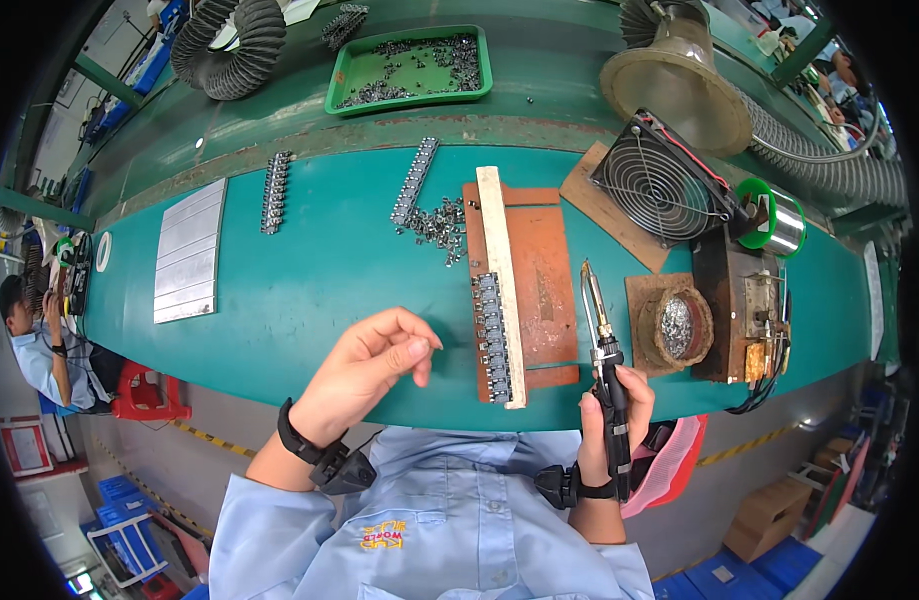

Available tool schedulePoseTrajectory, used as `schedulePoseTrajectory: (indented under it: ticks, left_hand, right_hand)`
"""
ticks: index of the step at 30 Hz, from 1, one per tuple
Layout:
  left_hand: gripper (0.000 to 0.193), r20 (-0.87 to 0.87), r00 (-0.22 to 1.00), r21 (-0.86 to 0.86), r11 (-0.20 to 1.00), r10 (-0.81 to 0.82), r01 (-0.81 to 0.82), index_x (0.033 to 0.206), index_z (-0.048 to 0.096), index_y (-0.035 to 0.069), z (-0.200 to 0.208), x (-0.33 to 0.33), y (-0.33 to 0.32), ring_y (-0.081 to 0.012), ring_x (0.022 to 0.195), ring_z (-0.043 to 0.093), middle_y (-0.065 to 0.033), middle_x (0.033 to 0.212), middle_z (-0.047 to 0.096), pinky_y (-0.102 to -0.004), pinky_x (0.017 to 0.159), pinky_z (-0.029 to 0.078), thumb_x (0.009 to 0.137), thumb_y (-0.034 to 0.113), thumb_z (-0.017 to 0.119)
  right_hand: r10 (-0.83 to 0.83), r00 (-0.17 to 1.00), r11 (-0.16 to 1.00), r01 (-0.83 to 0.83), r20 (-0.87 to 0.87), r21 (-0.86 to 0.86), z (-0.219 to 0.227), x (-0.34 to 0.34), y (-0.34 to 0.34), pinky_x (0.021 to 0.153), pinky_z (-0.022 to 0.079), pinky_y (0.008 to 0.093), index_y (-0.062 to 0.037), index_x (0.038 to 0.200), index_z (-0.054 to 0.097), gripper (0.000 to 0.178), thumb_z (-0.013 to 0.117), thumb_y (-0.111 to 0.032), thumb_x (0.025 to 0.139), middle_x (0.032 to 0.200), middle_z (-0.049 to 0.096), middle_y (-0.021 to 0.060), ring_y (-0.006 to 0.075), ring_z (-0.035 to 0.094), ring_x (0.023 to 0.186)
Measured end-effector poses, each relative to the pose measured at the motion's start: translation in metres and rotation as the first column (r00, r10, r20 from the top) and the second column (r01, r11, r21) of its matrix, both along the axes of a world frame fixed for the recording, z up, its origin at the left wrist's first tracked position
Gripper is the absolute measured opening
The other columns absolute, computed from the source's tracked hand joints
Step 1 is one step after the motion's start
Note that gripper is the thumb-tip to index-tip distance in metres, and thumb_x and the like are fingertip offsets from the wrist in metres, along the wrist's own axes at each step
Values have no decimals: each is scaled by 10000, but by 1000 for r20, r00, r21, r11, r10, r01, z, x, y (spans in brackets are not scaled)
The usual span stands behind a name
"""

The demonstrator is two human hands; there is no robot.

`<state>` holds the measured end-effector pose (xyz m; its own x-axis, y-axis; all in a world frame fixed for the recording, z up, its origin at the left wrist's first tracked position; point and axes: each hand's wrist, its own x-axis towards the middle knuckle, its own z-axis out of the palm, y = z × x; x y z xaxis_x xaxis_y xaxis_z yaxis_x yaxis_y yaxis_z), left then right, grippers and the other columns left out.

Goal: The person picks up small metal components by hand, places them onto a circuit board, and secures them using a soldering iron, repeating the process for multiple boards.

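Observation:
My right hand (632, 408) is wrapped around the black handle of a soldering iron (612, 400), its metal tip pointing up and away from me. Left of it, my left hand (375, 362) hovers over the green mat with thumb and fingers drawn together; anything between them is too small to make out. Between both hands lies a brown board (545, 290) with a pale wooden bar (500, 290) across it. A row of small dark electronic parts (491, 340) lines the bar's left side. Beyond my left hand is a loose heap of small metal parts (440, 228).
Right of the board stand a round pot of silvery metal scraps (677, 328), a fan (662, 180), a solder wire spool (780, 220) and a dark box (725, 310). A green tray (410, 88) is at the back, a metal plate (190, 250) at left.

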<state>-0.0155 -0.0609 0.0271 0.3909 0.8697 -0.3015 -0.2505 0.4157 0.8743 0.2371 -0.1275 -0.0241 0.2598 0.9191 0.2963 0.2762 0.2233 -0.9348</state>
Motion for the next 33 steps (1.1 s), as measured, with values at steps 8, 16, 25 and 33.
schedulePoseTrajectory:
  ticks: [8,16,25,33]
  left_hand:
    - [149,101,993,-175,984,56,-38,963,552,-2,4,15,-18,-162,792,575,-92,842,592,-277,749,452,878,114,514]
    - [115,98,993,-182,983,58,-40,942,544,-1,-9,23,-22,-151,808,578,-91,914,583,-279,746,462,856,75,538]
    - [184,-36,999,-114,993,12,-16,990,460,22,-16,33,-17,-128,783,561,-51,873,552,-249,730,460,834,34,557]
    - [183,-23,999,-79,996,-34,32,992,434,23,-22,38,-12,-100,804,560,-37,878,553,-233,739,459,849,41,547]
  right_hand:
    - [-5,1000,1000,4,-22,-20,3,-3,1,786,398,274,-31,1087,443,373,603,-62,751,1014,453,104,173,491,890]
    - [-5,1000,1000,5,-5,-8,1,-1,0,785,400,284,-34,1087,443,382,608,-62,743,1009,457,109,182,497,887]
    - [14,1000,1000,-14,-10,11,2,-1,2,716,408,263,-33,1095,435,397,613,-61,740,1007,445,103,148,482,788]
    - [34,999,999,-33,-9,35,-3,1,1,649,408,247,-34,1105,431,407,621,-70,746,997,440,102,123,468,705]
